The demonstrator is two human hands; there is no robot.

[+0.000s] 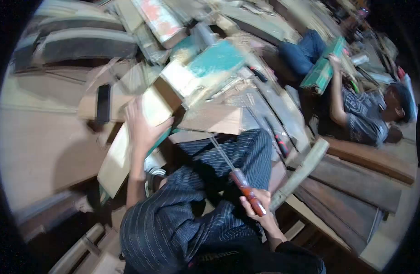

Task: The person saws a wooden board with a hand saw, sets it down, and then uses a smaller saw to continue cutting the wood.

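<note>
My left hand grips a long pale wooden piece that slants up to the right and has a brown notch and green on its side. In my right hand is a screwdriver with a red handle; its long metal shaft points up and left, its tip near a flat light-brown board. The fingers of my right hand are closed round the handle. A teal-painted block lies beyond the wooden piece.
A dark phone rests on boards at the left. Another person sits at the right, holding a green piece. Long planks lie at the right. A red-handled tool lies beside my knee.
</note>
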